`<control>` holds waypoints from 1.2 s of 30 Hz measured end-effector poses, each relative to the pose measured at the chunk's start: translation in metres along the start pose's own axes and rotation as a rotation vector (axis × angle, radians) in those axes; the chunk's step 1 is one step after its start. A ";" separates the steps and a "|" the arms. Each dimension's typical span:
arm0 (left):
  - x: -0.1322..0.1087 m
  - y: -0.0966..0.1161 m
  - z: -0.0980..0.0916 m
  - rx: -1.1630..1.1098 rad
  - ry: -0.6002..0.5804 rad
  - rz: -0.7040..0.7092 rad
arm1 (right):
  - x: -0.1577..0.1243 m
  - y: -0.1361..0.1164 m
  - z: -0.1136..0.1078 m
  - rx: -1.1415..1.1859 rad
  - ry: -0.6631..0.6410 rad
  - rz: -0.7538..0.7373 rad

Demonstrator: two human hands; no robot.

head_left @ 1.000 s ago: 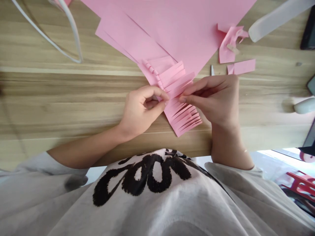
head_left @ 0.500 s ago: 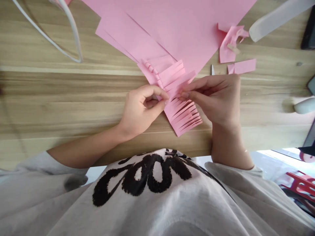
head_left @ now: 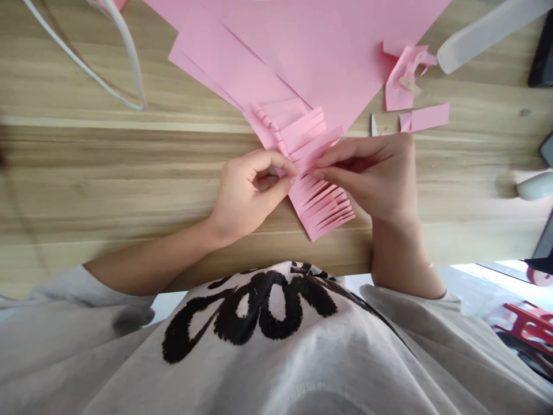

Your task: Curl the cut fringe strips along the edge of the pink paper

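Fringed pink paper strip [head_left: 322, 207] on the counter [head_left: 86, 173], long axis slanting away from the torso; left hand [head_left: 250, 196] and right hand [head_left: 371, 173] both pinching it, lower end nearer the right.

Hand can pass along wood desktop [head_left: 108, 173], mid-left of frame, up to L hand [head_left: 248, 196]. R hand [head_left: 371, 178] & cut pink paper [head_left: 322, 207] block centre. Top centre: big pink sheet [head_left: 302, 52]. Upper left: white plastic loop [head_left: 99, 57]. Upper right: pink scraps [head_left: 404, 78], white plastic bar [head_left: 488, 34].
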State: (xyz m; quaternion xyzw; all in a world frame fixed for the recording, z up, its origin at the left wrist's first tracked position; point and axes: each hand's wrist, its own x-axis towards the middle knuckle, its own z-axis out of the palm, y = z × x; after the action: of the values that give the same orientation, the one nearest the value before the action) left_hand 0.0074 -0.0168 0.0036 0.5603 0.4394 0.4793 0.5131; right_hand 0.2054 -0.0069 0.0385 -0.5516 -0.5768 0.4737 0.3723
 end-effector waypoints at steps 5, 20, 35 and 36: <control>0.001 0.000 -0.001 -0.001 0.011 0.001 | 0.001 -0.001 -0.002 -0.025 0.012 -0.008; 0.000 -0.001 0.000 -0.010 -0.001 0.009 | 0.000 -0.004 -0.001 -0.050 0.052 0.014; 0.001 0.003 -0.001 0.007 -0.023 -0.015 | 0.000 -0.001 0.002 0.000 0.034 -0.011; 0.001 0.003 -0.001 0.004 -0.022 -0.020 | 0.000 -0.002 0.002 0.006 0.026 -0.011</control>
State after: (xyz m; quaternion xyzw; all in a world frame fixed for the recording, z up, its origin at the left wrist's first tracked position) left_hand 0.0066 -0.0161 0.0062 0.5622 0.4401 0.4670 0.5217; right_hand 0.2031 -0.0073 0.0397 -0.5533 -0.5735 0.4662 0.3842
